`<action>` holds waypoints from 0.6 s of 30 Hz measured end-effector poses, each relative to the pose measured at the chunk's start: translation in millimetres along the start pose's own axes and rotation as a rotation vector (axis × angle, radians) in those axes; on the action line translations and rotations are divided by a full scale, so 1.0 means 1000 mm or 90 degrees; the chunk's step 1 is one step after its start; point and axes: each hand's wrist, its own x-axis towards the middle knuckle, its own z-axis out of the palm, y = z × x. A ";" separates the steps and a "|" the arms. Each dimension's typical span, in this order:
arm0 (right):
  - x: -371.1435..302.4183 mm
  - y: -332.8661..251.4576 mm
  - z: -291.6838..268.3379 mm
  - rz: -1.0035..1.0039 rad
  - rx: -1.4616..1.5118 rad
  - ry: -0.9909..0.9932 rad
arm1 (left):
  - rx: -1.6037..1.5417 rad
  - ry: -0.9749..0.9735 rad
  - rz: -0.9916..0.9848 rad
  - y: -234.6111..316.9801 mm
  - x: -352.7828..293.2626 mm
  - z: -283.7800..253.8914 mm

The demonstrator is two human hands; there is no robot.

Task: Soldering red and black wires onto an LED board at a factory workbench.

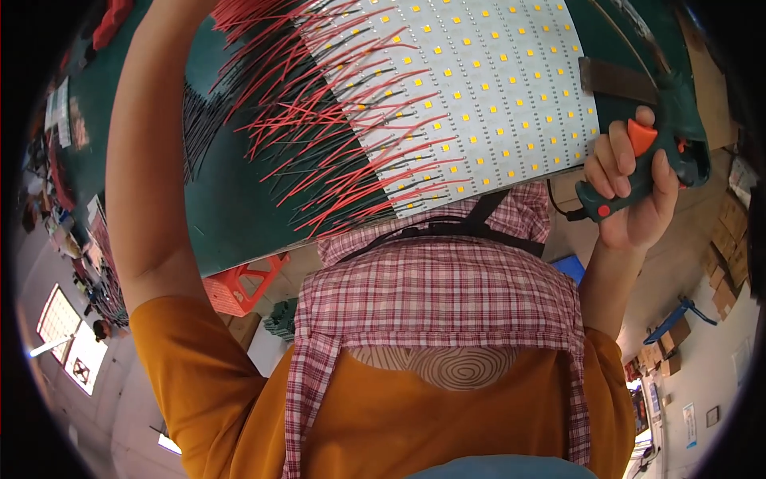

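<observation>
My right hand (638, 172) is wrapped round the dark green handle of a soldering gun (604, 191), its fingers by the orange trigger. A black cord leaves the handle's lower end. To the left of that hand lies a large white LED board (511, 104) with rows of small yellow LEDs. Many red and black wires (319, 152) fan out over the board's left side, some ending at points on it. My left forearm (152, 144) reaches up past the top edge, so the left hand is out of the picture.
The board lies on a green tabletop (239, 231), its near edge by my checked apron (439, 287). A dark metal bar (618, 80) sits at the board's right edge. Black wires (203, 120) lie further left. Below the table stands an orange plastic stool (243, 287); cardboard boxes (726, 231) are at far right.
</observation>
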 end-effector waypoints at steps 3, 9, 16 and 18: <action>0.000 0.003 -0.004 -0.009 0.003 -0.002 | -0.031 -0.028 0.021 -0.001 0.006 0.002; 0.001 0.005 -0.005 -0.014 -0.011 0.006 | -0.081 -0.039 0.022 -0.013 0.022 0.014; 0.000 0.002 0.004 0.014 -0.004 0.037 | -0.122 0.089 0.012 -0.022 -0.007 -0.008; -0.011 -0.003 0.000 0.005 -0.011 0.057 | -0.212 0.146 -0.091 -0.060 -0.039 -0.010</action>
